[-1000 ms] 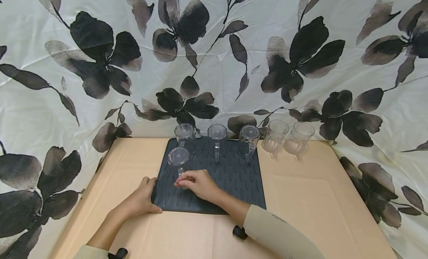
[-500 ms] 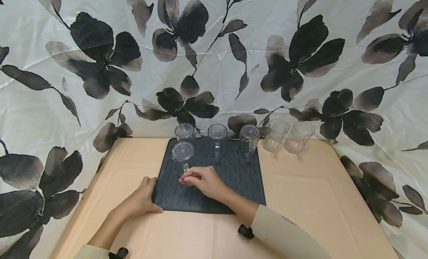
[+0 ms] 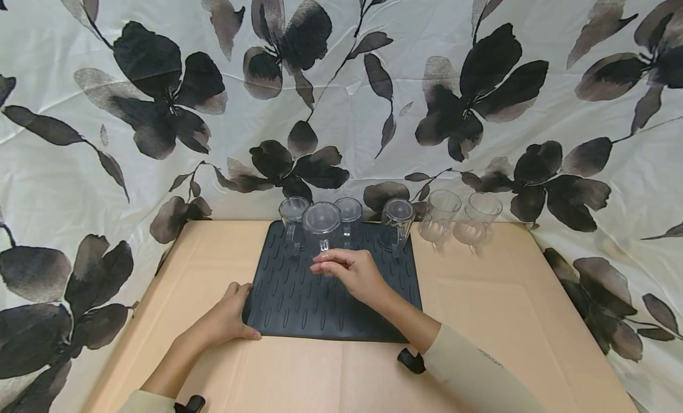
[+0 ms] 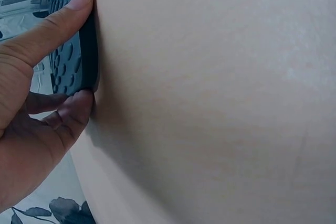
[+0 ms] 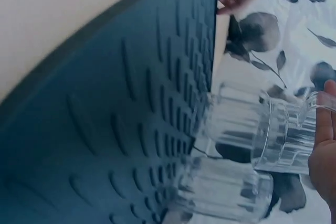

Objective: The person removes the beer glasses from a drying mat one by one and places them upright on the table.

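Note:
My right hand (image 3: 352, 272) pinches the handle of a clear glass mug (image 3: 322, 218), held upside down over the black ridged drying mat (image 3: 331, 312). The held mug (image 5: 289, 135) also shows in the right wrist view, apart from the mat's surface. Behind it, upside-down glass mugs stand along the mat's far edge: a left one (image 3: 293, 214), a middle one (image 3: 350, 214) partly hidden by the held mug, and a right one (image 3: 398, 220). My left hand (image 3: 226, 318) holds the mat's near left corner, thumb (image 4: 58, 27) on the front edge and fingertips against the side.
Two upright glass mugs, one nearer the mat (image 3: 440, 217) and one farther right (image 3: 477, 223), stand on the tan table (image 3: 480, 342) beside the mat. A white cloth with dark flowers (image 3: 341, 105) hangs behind the table and down its sides.
My right hand has carried the mug right and away from me, from the mat's left side to in front of the middle mug. My left hand has stayed at the corner.

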`<state>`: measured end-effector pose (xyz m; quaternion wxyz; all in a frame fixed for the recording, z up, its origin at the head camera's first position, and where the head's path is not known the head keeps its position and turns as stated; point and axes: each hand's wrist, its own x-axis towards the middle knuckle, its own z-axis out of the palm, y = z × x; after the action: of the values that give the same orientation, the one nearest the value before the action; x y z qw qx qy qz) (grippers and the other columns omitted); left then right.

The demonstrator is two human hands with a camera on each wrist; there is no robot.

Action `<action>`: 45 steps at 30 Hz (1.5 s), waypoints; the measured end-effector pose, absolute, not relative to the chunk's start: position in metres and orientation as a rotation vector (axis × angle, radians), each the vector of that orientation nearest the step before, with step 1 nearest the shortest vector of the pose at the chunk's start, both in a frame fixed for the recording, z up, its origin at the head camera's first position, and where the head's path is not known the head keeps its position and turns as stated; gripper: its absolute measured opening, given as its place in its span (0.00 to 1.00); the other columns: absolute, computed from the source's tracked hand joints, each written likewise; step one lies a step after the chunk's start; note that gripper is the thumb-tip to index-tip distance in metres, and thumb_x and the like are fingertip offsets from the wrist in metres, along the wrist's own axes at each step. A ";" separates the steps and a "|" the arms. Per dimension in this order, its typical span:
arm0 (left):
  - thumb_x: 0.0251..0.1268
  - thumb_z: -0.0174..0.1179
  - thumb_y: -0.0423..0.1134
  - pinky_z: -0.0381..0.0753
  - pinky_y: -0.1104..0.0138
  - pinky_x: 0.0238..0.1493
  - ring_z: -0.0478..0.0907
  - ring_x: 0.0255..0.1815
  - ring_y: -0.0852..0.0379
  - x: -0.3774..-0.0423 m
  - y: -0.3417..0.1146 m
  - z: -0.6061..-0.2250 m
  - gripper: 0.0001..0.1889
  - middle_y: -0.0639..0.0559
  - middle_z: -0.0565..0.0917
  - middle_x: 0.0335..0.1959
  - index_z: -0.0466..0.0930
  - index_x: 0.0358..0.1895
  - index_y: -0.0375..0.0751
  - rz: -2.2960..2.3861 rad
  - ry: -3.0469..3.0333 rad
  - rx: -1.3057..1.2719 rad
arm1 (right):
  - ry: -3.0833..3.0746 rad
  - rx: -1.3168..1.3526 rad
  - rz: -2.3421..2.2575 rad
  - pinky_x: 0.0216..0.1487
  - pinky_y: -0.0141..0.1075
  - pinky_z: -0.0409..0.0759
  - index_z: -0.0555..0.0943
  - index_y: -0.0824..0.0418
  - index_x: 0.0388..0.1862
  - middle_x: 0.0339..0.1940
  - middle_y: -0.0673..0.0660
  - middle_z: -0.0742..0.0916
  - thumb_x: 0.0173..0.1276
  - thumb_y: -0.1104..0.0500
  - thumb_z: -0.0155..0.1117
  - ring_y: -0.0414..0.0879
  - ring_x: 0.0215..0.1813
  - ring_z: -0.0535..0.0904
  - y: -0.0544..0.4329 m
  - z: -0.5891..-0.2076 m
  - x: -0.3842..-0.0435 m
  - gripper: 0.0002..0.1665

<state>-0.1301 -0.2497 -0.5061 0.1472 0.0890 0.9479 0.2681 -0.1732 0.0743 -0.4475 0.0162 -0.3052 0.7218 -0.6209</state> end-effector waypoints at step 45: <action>0.49 0.82 0.53 0.82 0.42 0.55 0.77 0.60 0.30 -0.145 -0.256 -0.467 0.62 0.22 0.68 0.63 0.53 0.77 0.21 0.737 2.791 0.340 | 3.010 -1.098 -1.428 0.48 0.19 0.81 0.89 0.67 0.49 0.40 0.59 0.93 0.66 0.74 0.69 0.25 0.46 0.86 0.246 -0.343 -0.175 0.13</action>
<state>-0.1446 -0.2559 -0.4675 0.1172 0.1163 0.9536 0.2519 -0.1755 0.2458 -0.3429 -0.1821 -0.3077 0.8437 -0.4004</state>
